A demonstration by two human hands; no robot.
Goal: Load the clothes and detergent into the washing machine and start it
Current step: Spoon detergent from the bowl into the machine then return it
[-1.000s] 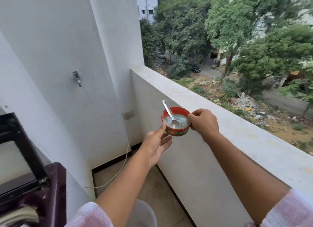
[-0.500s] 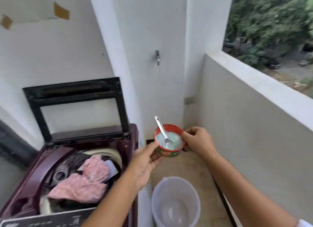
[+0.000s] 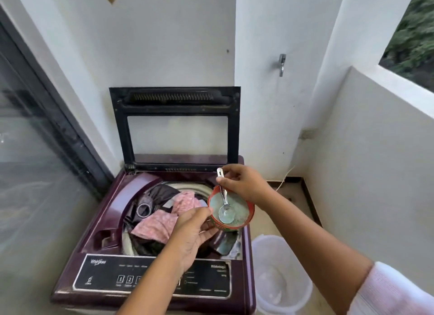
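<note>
While left hand (image 3: 192,234) grips red bowl (image 3: 251,209) from its left side, thumb on rim, right hand (image 3: 246,185) pinches handle of metal spoon (image 3: 226,212). Scoop end rests in pale detergent powder (image 3: 243,209) inside bowl. Bowl held above right part of drum (image 3: 190,186) of maroon washing machine (image 3: 110,209). Drum holds clothes (image 3: 157,225), pink pieces over dark ones. Lid (image 3: 173,98) stands upright against wall. Control panel (image 3: 105,274) along near edge. Translucent bucket (image 3: 281,284) on floor just right of machine. Tap (image 3: 281,64) on wall above.
</note>
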